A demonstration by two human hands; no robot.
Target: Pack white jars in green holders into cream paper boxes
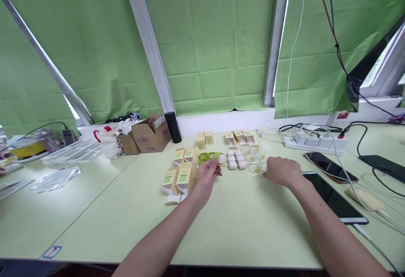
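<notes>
On the brown cardboard box (152, 137), purple lettering is too small to read. Beside paper cartons (187, 175) bearing green squares, the left hand (206, 178) pinches a small green piece (217, 156); the right hand (283, 170) curls near clear plastic pieces (254, 167), its grip impossible to tell.

On the table (240, 222), small blocks (232, 165) are being flanked by small cups (204, 157) on the left and holders (254, 167) on the right. The cups are being bordered on their left by four cartons (186, 175) and backed by two rear cartons (200, 140). The holders are being neighboured on the right by the right hand (282, 171), beyond which a tablet (338, 196) is being backed by a phone (329, 166) and a power strip (316, 144). At the back left, a cardboard box (152, 135) is being bordered on its right by a cylinder (172, 127).
</notes>
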